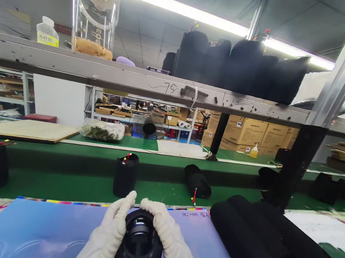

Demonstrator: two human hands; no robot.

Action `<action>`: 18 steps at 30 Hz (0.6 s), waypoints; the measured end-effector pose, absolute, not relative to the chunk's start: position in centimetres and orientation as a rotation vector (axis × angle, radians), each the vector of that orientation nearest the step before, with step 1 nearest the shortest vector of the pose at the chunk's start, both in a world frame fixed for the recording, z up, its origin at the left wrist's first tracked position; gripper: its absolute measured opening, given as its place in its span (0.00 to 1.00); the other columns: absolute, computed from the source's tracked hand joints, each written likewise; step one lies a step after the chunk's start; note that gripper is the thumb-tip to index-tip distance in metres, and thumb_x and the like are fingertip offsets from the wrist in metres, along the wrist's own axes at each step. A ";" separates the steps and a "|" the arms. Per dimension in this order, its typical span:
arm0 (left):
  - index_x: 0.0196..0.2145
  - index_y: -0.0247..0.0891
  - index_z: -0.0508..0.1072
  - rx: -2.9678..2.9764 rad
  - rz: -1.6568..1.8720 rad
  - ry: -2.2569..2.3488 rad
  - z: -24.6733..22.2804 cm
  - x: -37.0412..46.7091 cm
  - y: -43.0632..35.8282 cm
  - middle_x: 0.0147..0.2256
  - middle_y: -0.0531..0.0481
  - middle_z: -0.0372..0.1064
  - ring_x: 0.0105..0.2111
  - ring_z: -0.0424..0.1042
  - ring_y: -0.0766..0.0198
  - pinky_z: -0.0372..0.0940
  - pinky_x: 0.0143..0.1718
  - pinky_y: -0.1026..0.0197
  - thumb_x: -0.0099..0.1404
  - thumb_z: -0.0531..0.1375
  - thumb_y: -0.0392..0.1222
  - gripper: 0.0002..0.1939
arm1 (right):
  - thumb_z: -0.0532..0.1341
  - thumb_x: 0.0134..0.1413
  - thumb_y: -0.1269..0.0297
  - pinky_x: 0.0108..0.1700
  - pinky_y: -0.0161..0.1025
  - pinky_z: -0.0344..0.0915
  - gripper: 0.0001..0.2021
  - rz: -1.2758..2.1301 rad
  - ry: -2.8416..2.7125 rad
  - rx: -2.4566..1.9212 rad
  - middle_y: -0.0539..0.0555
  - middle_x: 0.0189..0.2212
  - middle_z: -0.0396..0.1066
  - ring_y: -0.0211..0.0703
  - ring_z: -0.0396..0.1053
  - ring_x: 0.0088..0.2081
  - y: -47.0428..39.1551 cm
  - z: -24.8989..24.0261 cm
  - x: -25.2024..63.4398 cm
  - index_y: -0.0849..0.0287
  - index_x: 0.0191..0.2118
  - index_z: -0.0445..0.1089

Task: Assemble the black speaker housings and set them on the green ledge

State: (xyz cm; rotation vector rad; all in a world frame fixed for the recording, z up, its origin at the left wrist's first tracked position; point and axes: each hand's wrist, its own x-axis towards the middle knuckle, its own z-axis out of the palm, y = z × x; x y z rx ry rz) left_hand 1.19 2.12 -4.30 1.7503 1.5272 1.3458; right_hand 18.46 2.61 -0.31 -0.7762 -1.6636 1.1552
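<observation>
Both hands are gripping the black cylinder (140, 246) at six o'clock over the bench (51, 188): left hand (108, 236) clasping its nine o'clock side, right hand (170, 244) its three o'clock side (fingertips meeting over the rim). Best keeping even pressure, open end facing up, clear of the black rolls (259, 243).

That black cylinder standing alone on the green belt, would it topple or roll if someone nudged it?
The upright black cylinder looks taller than wide, so a nudge near its top might tip it. Once down it would probably roll: another one already lies on its side. Its fabric-like covering likely grips rather than slips.
</observation>
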 end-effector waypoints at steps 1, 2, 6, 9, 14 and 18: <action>0.57 0.41 0.67 1.719 1.308 1.546 -4.1 1.0 2.4 0.53 0.45 0.69 0.49 0.74 0.57 0.72 0.45 0.59 0.71 0.44 0.61 0.29 | 0.56 0.60 0.41 0.58 0.46 0.64 0.23 1.189 -1.651 -0.818 0.54 0.47 0.71 0.51 0.66 0.52 2.7 -0.3 18.4 0.55 0.45 0.76; 0.55 0.44 0.69 1.683 1.270 1.571 -3.8 0.8 2.5 0.51 0.47 0.71 0.48 0.75 0.57 0.72 0.43 0.60 0.71 0.43 0.60 0.27 | 0.57 0.59 0.41 0.57 0.47 0.65 0.23 1.219 -1.636 -0.844 0.55 0.47 0.70 0.52 0.67 0.52 2.8 -0.4 18.4 0.55 0.45 0.76; 0.52 0.47 0.72 1.669 1.223 1.543 -2.8 0.1 2.0 0.51 0.49 0.72 0.49 0.74 0.56 0.72 0.45 0.58 0.71 0.45 0.59 0.24 | 0.53 0.63 0.41 0.63 0.45 0.59 0.24 1.221 -1.647 -0.674 0.54 0.54 0.66 0.48 0.62 0.59 2.9 -1.5 19.1 0.52 0.51 0.73; 0.53 0.47 0.72 1.781 1.260 1.418 -2.3 -0.1 0.7 0.54 0.48 0.69 0.53 0.71 0.52 0.69 0.52 0.53 0.62 0.54 0.66 0.29 | 0.57 0.61 0.43 0.68 0.41 0.50 0.25 1.294 -1.751 -0.507 0.49 0.62 0.58 0.44 0.53 0.65 1.9 -1.5 20.0 0.44 0.61 0.62; 0.58 0.54 0.68 2.049 1.304 1.256 -2.2 -0.2 -0.5 0.60 0.53 0.64 0.58 0.66 0.52 0.61 0.60 0.53 0.60 0.58 0.66 0.30 | 0.62 0.58 0.45 0.68 0.46 0.49 0.32 1.344 -1.801 -0.629 0.52 0.66 0.53 0.48 0.51 0.67 0.4 -0.1 20.6 0.47 0.64 0.58; 0.57 0.50 0.70 1.852 1.275 1.407 -2.7 -0.2 0.9 0.57 0.50 0.67 0.56 0.68 0.53 0.64 0.57 0.52 0.70 0.49 0.55 0.22 | 0.57 0.60 0.41 0.69 0.49 0.48 0.29 1.309 -1.700 -0.710 0.53 0.61 0.61 0.50 0.55 0.65 1.3 -0.4 20.3 0.51 0.61 0.65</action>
